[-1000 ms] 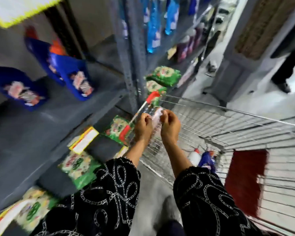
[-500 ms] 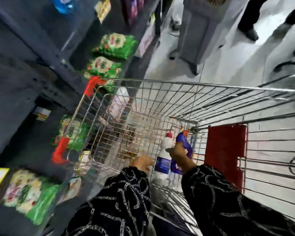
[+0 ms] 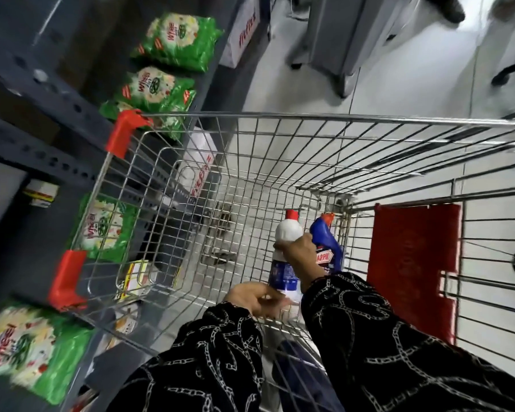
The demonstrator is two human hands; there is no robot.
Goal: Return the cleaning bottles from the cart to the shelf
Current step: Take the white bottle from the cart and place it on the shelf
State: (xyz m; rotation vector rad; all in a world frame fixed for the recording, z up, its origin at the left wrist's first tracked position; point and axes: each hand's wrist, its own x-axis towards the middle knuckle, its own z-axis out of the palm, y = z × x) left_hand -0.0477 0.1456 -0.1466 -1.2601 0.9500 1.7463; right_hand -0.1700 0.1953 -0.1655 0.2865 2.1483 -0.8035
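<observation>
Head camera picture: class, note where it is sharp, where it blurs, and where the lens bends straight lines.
Head view: sharpest mid-frame, on the white bottle with a red cap and the blue bottle with an angled neck at the right hand; the green detergent packs at lower left smear with blur; the wire cart's top rail bows from wide-angle distortion; the pale floor glares.

Inside the wire cart (image 3: 250,162), the right hand (image 3: 302,257) grips a white bottle (image 3: 286,257) by its shoulder, just beside a blue bottle (image 3: 327,245). The left hand (image 3: 256,298) rests at the cart's near rim. Green packets (image 3: 176,43) lie on the grey shelf (image 3: 42,120) at left.
</observation>
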